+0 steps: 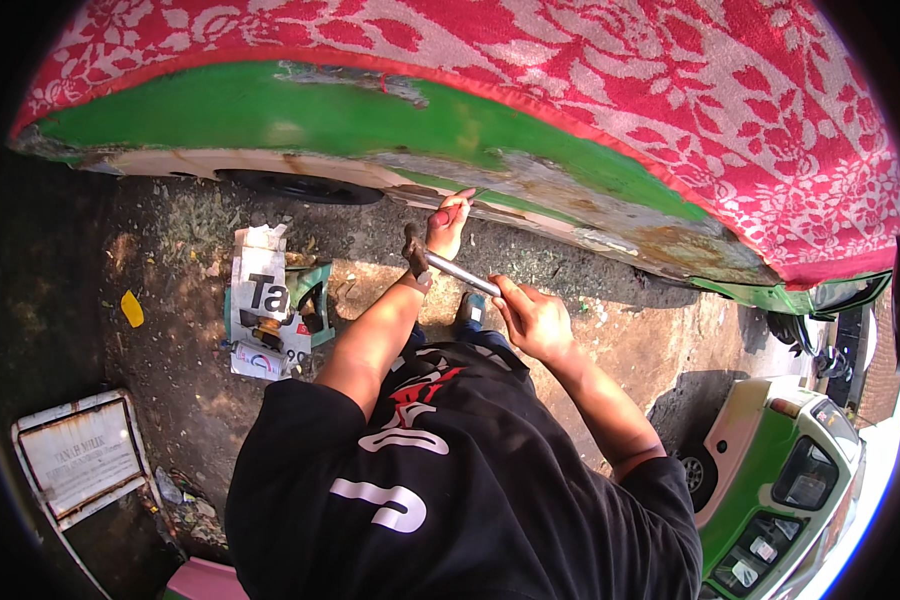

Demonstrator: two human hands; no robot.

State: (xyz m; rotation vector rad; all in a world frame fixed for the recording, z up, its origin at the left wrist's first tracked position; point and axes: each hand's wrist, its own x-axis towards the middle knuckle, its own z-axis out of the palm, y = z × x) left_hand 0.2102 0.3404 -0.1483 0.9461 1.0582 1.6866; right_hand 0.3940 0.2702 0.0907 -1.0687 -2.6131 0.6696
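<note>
My right hand (536,318) is closed round the lower end of a hammer's silver handle (465,273). The dark, rusty-looking hammer head (413,248) is raised beside my left wrist. Up against the lower side of a green vehicle body (260,110), my left hand (450,225) has its fingers curled together. A small reddish patch shows in that hand, and a thin dark line runs from its fingertips toward the panel; what it grips is too small to name. Along this stretch, the panel (570,195) is scraped, with bare grey and rusty areas.
A red-and-white floral cloth (610,60) covers the vehicle's upper part. On the ground to my left, a printed sheet (258,310) with tools on it lies over a green stool-like object (315,300). A rusty-framed sign (82,455) and a green-and-white van (770,480) stand farther off.
</note>
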